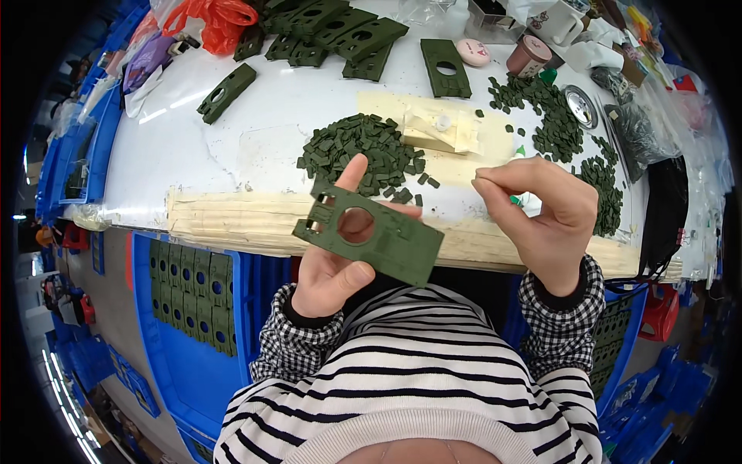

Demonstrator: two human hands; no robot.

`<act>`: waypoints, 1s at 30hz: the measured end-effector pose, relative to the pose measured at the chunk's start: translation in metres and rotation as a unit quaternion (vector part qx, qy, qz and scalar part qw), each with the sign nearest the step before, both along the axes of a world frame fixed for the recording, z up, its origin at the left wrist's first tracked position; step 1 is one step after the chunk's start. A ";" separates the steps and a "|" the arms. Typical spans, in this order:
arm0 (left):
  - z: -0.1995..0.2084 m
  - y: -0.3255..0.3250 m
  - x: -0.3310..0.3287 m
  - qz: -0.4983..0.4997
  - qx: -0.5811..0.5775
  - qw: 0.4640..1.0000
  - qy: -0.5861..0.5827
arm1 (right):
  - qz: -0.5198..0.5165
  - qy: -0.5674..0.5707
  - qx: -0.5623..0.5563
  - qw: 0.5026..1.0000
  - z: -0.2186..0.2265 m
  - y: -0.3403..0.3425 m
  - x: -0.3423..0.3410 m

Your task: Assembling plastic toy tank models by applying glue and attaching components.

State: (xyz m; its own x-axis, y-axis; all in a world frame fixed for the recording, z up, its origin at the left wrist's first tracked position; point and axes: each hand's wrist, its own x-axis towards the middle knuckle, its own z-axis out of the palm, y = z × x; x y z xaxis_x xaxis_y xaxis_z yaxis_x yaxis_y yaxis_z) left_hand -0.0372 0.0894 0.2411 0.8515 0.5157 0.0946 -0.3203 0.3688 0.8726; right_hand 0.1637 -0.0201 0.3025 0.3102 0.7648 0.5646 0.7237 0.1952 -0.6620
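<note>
My left hand [325,282] grips a flat dark green plastic model tank hull [402,243] from beneath, fingers behind it and thumb along its near edge. The hull has one large round hole, small square cutouts at its left end, and is held tilted above the table's front edge. To the right of it, apart from the hull, my right hand [549,213] is raised with thumb and forefinger pinched together. Anything between those fingertips is too small to make out. A white bottle with green parts [519,152] is partly hidden behind this hand. Beyond the hull lies a heap of small green plastic pieces [359,151].
A masking-taped block [440,130] sits mid-table. More small green pieces [556,116] spread at right, near a round metal lid [580,107]. Stacked hulls [332,31] stand at the back. Below left, a blue crate [193,371] holds rows of hulls. Tape covers the table's front edge [232,220].
</note>
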 end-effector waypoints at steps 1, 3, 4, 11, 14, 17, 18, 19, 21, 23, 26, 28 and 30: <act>0.003 -0.003 0.003 -0.033 -0.023 0.999 -0.005 | 0.000 0.040 -0.003 0.999 -0.001 -0.004 -0.001; 0.009 -0.009 0.008 -0.087 -0.059 0.994 -0.002 | 0.006 0.130 -0.022 0.991 -0.005 -0.011 -0.001; 0.013 -0.011 0.010 -0.108 -0.071 0.992 0.008 | 0.007 0.190 -0.023 0.981 -0.009 -0.013 -0.003; 0.013 -0.020 0.017 -0.166 -0.075 0.982 0.047 | 0.013 0.362 -0.045 0.931 -0.015 -0.023 -0.009; 0.016 -0.022 0.019 -0.163 -0.075 0.982 0.055 | 0.023 0.380 -0.048 0.923 -0.014 -0.026 -0.008; 0.015 -0.023 0.020 -0.169 -0.064 0.982 0.053 | 0.032 0.409 -0.066 0.910 -0.014 -0.030 -0.007; 0.014 -0.023 0.020 -0.173 -0.058 0.982 0.051 | 0.034 0.427 -0.075 0.901 -0.014 -0.031 -0.007; 0.013 -0.023 0.020 -0.177 -0.049 0.982 0.052 | 0.036 0.445 -0.084 0.891 -0.014 -0.032 -0.007; 0.012 -0.022 0.022 -0.184 -0.031 0.981 0.053 | 0.031 0.470 -0.093 0.877 -0.011 -0.032 -0.009; 0.012 -0.024 0.024 -0.180 -0.026 0.982 0.055 | 0.033 0.464 -0.090 0.881 -0.011 -0.033 -0.010; 0.013 -0.025 0.025 -0.185 -0.014 0.981 0.062 | 0.040 0.412 -0.068 0.908 -0.014 -0.034 -0.010; 0.014 -0.025 0.025 -0.190 -0.007 0.979 0.068 | 0.029 0.379 -0.055 0.923 -0.013 -0.034 -0.010; 0.014 -0.026 0.026 -0.191 -0.004 0.979 0.074 | 0.013 0.380 -0.056 0.923 -0.010 -0.035 -0.012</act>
